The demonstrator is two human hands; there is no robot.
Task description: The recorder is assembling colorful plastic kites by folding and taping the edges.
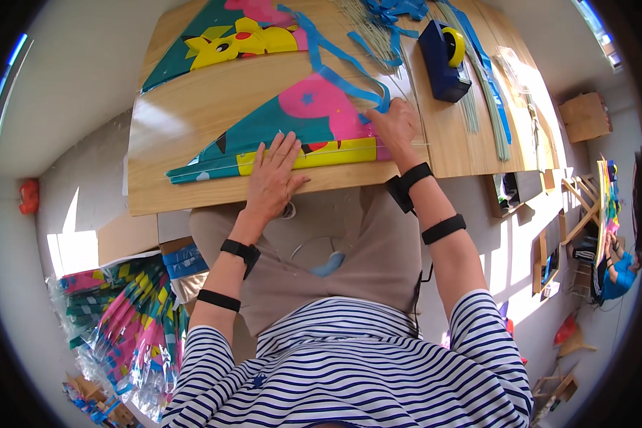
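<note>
A folded kite (310,107) of teal, pink and yellow film lies along the near edge of the table. A thin pale rod (335,150) runs the length of its yellow near border. My left hand (274,175) presses flat on that border, fingers spread over the rod. At the kite's right end, my right hand (394,128) has its fingers curled together on a blue ribbon (371,95) beside the pink corner. Its fingertips are partly hidden. Farther back on the left lies another kite (242,43) with a yellow cartoon figure.
A dark blue tape dispenser (439,68) with a yellow roll stands back right on the wooden table (192,96). Thin rods (496,132) and blue ribbons (399,8) lie around it. Plastic-wrapped kites (121,321) are piled at lower left. A person (617,274) sits far right.
</note>
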